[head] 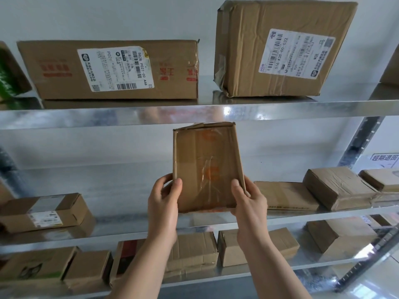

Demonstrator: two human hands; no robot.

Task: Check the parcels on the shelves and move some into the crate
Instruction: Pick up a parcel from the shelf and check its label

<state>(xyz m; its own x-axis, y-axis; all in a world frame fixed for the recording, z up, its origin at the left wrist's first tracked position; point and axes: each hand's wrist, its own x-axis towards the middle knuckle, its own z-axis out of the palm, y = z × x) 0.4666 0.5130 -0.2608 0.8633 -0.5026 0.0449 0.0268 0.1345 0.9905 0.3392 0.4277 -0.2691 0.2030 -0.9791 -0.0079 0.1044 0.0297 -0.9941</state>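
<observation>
I hold a flat brown cardboard parcel upright in front of the middle shelf, its taped side with faded orange marks facing me. My left hand grips its lower left edge, thumb on the front. My right hand grips the lower right edge the same way. No label shows on the side I see. The crate is not in view.
Two large labelled boxes, a long one and a taller one, stand on the top shelf. Smaller parcels lie left and right on the middle shelf, with several more on the lower shelf. A metal upright rises at the right.
</observation>
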